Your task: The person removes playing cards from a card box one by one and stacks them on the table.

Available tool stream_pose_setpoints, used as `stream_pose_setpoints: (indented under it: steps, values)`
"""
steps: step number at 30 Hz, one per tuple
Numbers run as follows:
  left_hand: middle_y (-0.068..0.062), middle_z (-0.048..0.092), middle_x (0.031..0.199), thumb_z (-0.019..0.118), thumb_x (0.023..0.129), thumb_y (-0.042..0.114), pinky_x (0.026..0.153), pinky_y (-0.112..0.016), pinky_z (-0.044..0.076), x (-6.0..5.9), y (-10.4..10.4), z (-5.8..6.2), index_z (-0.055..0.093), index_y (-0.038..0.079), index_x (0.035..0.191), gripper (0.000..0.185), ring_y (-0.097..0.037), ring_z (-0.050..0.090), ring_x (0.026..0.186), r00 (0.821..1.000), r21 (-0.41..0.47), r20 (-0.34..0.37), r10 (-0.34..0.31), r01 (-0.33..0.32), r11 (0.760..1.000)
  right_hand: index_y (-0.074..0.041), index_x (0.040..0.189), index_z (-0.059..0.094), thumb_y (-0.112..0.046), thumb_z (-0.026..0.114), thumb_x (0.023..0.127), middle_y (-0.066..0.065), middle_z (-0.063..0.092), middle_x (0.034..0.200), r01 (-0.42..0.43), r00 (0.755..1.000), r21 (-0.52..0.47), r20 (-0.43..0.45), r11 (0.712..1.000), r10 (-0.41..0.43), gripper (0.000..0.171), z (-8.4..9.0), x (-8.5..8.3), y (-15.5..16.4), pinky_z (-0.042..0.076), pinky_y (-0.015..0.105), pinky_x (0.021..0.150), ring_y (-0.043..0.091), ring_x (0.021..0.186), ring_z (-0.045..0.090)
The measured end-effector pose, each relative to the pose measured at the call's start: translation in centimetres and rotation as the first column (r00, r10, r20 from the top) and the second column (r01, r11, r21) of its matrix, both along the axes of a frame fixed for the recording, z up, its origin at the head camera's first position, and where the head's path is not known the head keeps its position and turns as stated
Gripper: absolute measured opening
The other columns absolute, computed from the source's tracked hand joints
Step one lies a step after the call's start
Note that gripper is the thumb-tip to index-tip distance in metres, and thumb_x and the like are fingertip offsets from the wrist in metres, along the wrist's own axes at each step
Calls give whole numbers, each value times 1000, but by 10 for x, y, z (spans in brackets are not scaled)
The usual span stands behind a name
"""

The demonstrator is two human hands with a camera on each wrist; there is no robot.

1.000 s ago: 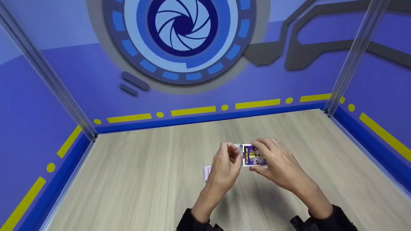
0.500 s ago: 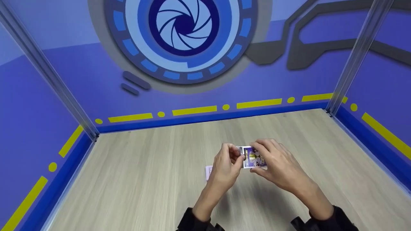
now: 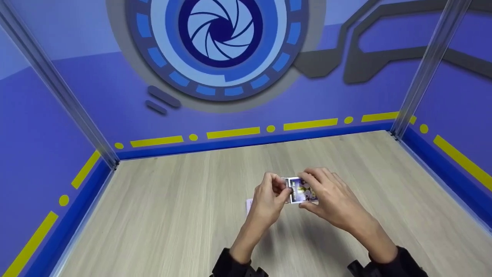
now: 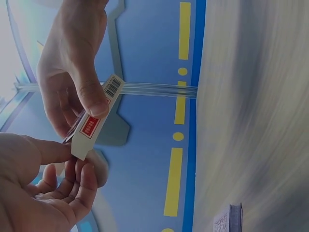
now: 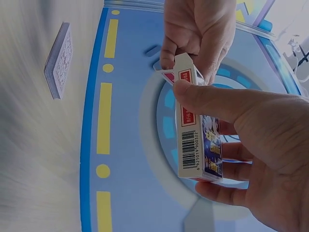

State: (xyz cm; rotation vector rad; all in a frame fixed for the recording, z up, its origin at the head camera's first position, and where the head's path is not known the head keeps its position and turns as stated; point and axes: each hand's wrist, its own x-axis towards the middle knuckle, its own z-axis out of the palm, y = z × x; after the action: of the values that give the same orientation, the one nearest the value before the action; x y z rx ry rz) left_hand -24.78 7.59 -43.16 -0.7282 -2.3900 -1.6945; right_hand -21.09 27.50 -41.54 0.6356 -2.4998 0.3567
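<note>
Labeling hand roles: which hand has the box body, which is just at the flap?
Right hand grips the box body; left hand only pinches its end flap.

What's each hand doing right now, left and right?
Left hand: fingers pinch the end flap of the card box.
Right hand: grips the card box, thumb along its side, fingers underneath.

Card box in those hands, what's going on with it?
A person holds a small playing-card box above a wooden table. The right hand grips the box body, while the left hand pinches its end flap. A stack of cards lies on the table beside them.
</note>
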Motion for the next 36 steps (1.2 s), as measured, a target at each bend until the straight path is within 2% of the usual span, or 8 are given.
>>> stream_pose_setpoints:
  steps: [7,16,22,25,28,31,34,36]
  values:
    - [-1,60,95,66,97,-1,69,-20,50,-3,-3,1,52,7,102,17,-8,58,83,991,93,127,-52,41,995,-7,132,63,-30,98,69,11,61,126,-2,1000,-12,-8,1000,2,75,-1,-1,0,54,48,86,28,111,60]
    - [-2,71,95,65,96,-4,74,-24,53,-5,-11,7,56,7,109,19,-9,63,85,995,83,104,2,-11,997,-7,133,62,-33,95,74,12,60,130,53,996,-13,71,999,-52,73,0,-1,4,54,53,87,30,114,59]
    - [1,64,99,60,94,-5,72,-24,50,-5,-17,12,66,9,123,32,-10,56,84,998,-26,-25,56,-57,998,-7,134,62,-35,94,76,13,60,130,69,993,-21,93,997,-66,72,0,-2,7,54,52,86,31,114,60]
    - [0,59,109,61,91,-5,70,-23,48,-4,-19,12,71,12,118,33,-10,54,84,990,-131,-125,66,-83,988,-7,133,62,-34,95,74,13,60,129,65,994,-19,85,998,-63,73,0,-3,8,54,51,86,30,113,60]
    - [-1,57,118,64,90,-3,71,-22,49,-5,-22,12,72,13,105,24,-10,57,87,967,-248,-254,29,-94,964,-7,133,62,-34,96,73,12,60,128,49,996,-15,76,999,-48,74,-1,-3,9,54,50,87,29,112,60]
    - [0,61,121,67,89,-1,76,-24,52,-8,-25,11,71,14,95,17,-11,62,92,929,-342,-369,-24,-111,933,-6,133,62,-34,96,72,12,60,127,38,997,-13,70,999,-37,75,-1,-3,9,54,50,88,29,111,60]
    - [1,63,121,73,89,7,81,-27,53,-10,-27,8,72,15,97,11,-12,63,97,903,-408,-424,-72,-120,905,-6,133,62,-34,96,73,12,60,127,36,997,-13,73,999,-35,75,-2,-3,9,53,51,89,29,112,60]
    - [1,62,124,79,88,17,86,-31,53,-10,-28,8,72,17,101,15,-13,63,102,895,-451,-435,-99,-121,884,-5,132,62,-34,96,72,13,60,127,39,996,-10,75,999,-39,74,-3,-4,9,53,51,89,30,112,60]
